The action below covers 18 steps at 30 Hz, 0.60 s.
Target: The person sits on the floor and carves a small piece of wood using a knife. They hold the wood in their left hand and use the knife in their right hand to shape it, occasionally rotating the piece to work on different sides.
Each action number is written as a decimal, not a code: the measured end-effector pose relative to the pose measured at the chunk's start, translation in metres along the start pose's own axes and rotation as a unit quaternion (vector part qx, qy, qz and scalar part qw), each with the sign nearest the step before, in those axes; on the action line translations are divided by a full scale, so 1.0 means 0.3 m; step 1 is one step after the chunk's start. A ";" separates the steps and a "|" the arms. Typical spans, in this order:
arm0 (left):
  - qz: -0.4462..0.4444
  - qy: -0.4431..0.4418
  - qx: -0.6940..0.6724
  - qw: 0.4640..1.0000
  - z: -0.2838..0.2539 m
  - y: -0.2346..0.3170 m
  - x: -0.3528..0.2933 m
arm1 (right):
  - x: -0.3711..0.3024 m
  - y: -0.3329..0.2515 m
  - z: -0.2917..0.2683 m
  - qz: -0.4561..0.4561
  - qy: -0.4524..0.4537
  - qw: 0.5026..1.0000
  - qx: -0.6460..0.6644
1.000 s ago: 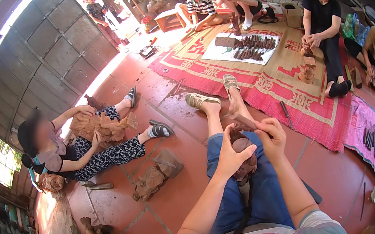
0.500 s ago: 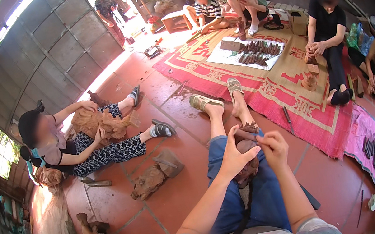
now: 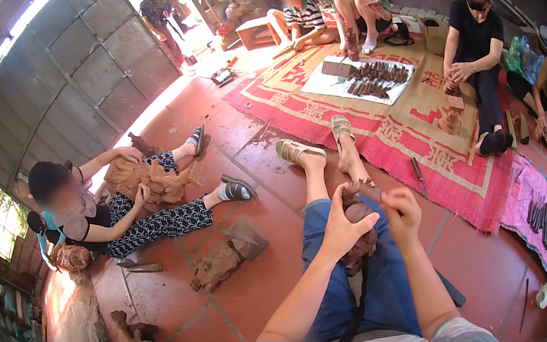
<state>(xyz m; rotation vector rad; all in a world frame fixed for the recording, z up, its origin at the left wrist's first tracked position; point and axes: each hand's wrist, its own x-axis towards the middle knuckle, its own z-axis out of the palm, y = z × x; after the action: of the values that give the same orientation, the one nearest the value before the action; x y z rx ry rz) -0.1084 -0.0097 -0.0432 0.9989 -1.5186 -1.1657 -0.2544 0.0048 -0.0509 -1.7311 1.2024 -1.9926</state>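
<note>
A dark brown wooden carving (image 3: 362, 251) stands between my thighs. Around its upper part is my left hand (image 3: 345, 225), thumb and fingers closed on the wood. Beside the carving's top, my right hand (image 3: 401, 209) has its fingers curled in a pinch close to the left fingertips. Whatever the right fingers hold is too small and hidden to make out. My blue trousers (image 3: 318, 238) flank the carving, and its lower end is partly covered by my hand and legs.
A reddish, blocky carving (image 3: 226, 258) lies on the tiles to my left. Across from it a person holds a large pale carving (image 3: 149, 181). A red patterned mat (image 3: 388, 141) bears a white sheet with several dark pieces. Several tools (image 3: 546, 223) lie on pink cloth at right.
My right hand has shifted slightly at the carving's top, its fingers more curled. The left hand keeps its hold. At the far right, a seated person's hands have moved a little.
</note>
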 end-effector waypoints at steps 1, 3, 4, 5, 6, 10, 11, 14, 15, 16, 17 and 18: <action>0.006 -0.003 0.015 1.000 -0.005 0.008 0.004 | -0.060 0.042 -0.029 0.046 -0.021 0.999 -0.003; 0.011 -0.016 0.014 1.000 0.001 0.010 -0.006 | -0.161 0.107 -0.098 0.097 0.001 0.995 -0.005; 0.016 -0.013 0.005 1.000 -0.006 -0.007 -0.004 | -0.145 0.111 -0.101 0.071 0.026 0.997 -0.006; 0.012 -0.012 -0.004 1.000 -0.012 -0.011 -0.023 | -0.130 0.079 -0.113 0.056 0.050 0.997 -0.007; 0.003 -0.004 0.013 1.000 -0.019 -0.010 -0.030 | -0.107 0.043 -0.124 0.040 0.073 0.996 -0.009; 0.018 -0.005 -0.011 1.000 -0.006 0.028 -0.016 | 0.060 -0.058 -0.041 0.037 0.063 0.997 0.024; 0.030 -0.014 -0.047 0.998 0.002 0.034 -0.014 | 0.069 -0.063 -0.026 0.004 0.026 1.000 0.006; 0.009 -0.030 -0.018 0.999 0.001 0.024 0.008 | -0.062 0.117 -0.050 0.139 0.037 0.982 0.124; -0.013 -0.021 0.016 1.000 -0.014 0.005 0.000 | -0.098 0.113 -0.079 0.133 -0.009 0.991 0.013; -0.001 -0.017 0.007 1.000 -0.011 0.003 -0.007 | -0.128 0.120 -0.099 0.165 0.017 0.985 0.033; 0.012 -0.013 -0.002 1.000 -0.007 0.010 -0.010 | -0.153 0.125 -0.117 0.198 0.044 0.978 0.053; 0.025 -0.011 -0.010 1.000 -0.004 0.017 -0.009 | -0.169 0.127 -0.127 0.230 0.073 0.968 0.074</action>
<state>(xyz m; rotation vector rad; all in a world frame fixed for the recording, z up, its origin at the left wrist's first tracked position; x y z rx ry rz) -0.1069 -0.0062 -0.0386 0.9319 -1.5376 -1.1576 -0.2875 0.0297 -0.1123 -1.1227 1.3175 -1.8871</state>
